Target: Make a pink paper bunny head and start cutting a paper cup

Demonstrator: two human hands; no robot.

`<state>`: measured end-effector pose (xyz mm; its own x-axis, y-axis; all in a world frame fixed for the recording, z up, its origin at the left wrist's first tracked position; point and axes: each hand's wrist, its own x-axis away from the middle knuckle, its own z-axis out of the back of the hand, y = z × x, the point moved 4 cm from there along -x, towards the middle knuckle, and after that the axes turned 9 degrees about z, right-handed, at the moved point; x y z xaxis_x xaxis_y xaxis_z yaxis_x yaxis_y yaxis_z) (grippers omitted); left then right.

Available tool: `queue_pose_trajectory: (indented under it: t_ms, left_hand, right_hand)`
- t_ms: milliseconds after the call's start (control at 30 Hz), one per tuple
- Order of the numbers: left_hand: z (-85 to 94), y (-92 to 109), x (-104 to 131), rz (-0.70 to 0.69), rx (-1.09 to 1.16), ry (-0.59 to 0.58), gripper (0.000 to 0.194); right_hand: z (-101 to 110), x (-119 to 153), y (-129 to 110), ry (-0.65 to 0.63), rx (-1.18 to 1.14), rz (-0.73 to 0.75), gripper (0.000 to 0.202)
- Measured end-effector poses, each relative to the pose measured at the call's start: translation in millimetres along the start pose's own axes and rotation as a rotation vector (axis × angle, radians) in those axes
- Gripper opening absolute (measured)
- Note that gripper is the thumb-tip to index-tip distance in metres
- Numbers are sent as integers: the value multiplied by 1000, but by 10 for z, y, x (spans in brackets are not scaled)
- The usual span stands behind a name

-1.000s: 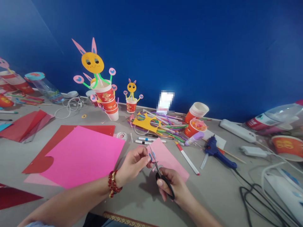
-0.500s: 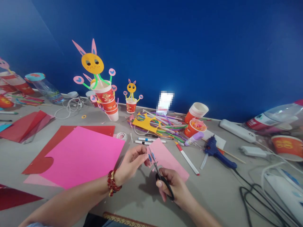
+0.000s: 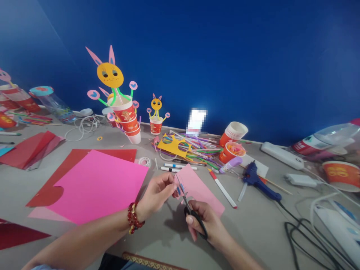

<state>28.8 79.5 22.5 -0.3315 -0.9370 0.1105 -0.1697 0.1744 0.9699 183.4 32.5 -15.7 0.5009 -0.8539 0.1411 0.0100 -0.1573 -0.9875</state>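
Between the thumb and fingers of my left hand (image 3: 160,193) is pinched a small pink paper piece (image 3: 177,193) with blue marks on it. My right hand (image 3: 206,223) grips black-handled scissors (image 3: 194,218), thumb and fingers in the loops. The scissor blades point up and away, right against the small paper piece; my fingers partly hide the place where they meet. Just behind, a pink paper sheet (image 3: 201,189) lies flat on the table. Left of my left hand lies a bright pink sheet (image 3: 104,183) over a red sheet (image 3: 81,159).
Rabbit-faced paper-cup figures (image 3: 110,75) stand at the back left. Coloured pipe cleaners (image 3: 205,145) and yellow paper with cut-out holes (image 3: 171,145) lie behind my hands. Rightward are a red-and-white marker (image 3: 225,191), a blue glue gun (image 3: 260,182) with its cord, and stacked paper cups (image 3: 232,133).
The scissors and my right hand have shifted very slightly, and the small paper piece has turned a little in my left fingers. All else on the table stays the same.
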Motion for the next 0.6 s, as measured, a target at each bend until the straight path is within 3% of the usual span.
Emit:
queue_pose_trajectory:
  t_ms: [600]
  left_hand:
    - [-22, 26, 15, 17, 15, -2, 35]
  right_hand:
    - [-4, 5, -27, -6, 11, 7, 60]
